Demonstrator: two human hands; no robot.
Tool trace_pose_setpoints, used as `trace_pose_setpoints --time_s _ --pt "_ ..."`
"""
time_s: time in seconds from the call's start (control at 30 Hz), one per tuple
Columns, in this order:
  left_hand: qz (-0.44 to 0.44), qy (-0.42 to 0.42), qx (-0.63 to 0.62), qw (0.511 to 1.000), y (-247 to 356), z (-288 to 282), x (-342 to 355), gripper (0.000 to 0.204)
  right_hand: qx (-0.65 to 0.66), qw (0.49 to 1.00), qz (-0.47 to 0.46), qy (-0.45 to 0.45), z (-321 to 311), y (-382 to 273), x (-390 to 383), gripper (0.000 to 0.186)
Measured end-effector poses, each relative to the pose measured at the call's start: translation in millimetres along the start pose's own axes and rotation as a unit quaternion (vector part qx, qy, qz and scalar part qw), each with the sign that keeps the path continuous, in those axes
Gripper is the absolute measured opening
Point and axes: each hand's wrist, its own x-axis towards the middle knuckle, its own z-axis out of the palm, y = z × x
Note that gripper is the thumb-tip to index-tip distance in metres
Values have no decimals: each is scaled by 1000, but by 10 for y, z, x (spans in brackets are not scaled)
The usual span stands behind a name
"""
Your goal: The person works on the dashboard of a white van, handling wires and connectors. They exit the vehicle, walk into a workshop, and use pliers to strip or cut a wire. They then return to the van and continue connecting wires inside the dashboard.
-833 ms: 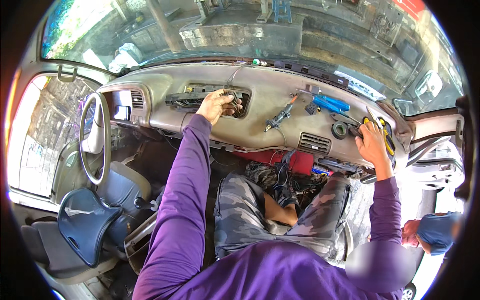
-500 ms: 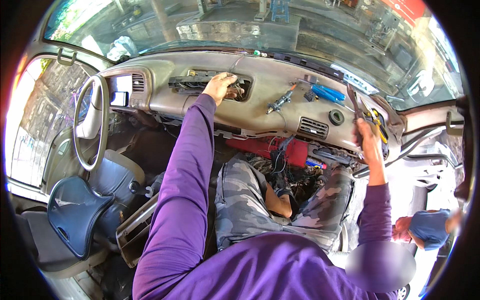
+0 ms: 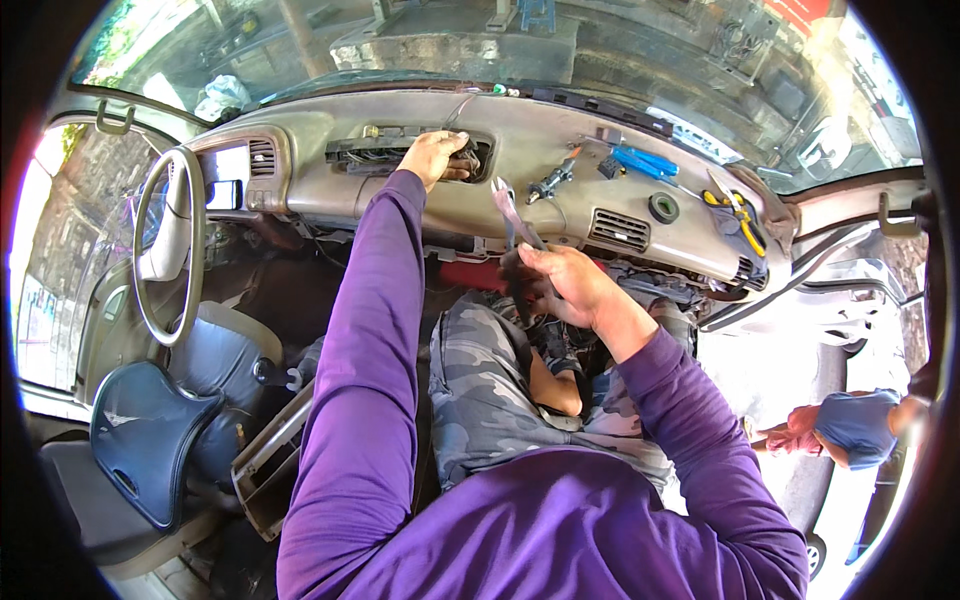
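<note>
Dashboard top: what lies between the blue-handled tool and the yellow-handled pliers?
In the head view, a round black ring lies on the dashboard between the blue-handled tool and yellow-handled pliers.

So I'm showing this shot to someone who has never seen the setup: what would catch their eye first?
Probably the two purple sleeves reaching up the middle: the left hand rests at the opening in the grey dashboard, while the right hand holds a metal wrench upright just below it. Next, a person in camouflage clothes lies low under the dashboard, and blue-handled pliers lie on top of it to the right.
</note>
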Motion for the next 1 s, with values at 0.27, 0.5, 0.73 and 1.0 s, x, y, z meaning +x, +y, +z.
trace_pose_setpoints --time_s 0.27,0.5,0.73,1.0 --pt "-17 17 -2 1000 -14 -54 -59 26 192 974 82 -89 236 -428 417 50" --pt "-1 13 21 1000 40 18 -149 25 274 951 103 -96 184 -429 586 51" --pt "15 -7 6 1000 65 2 -208 26 324 930 121 -124 124 -490 541 51" --pt "34 -30 7 999 44 -10 -190 30 318 931 148 -101 120 -651 455 49"
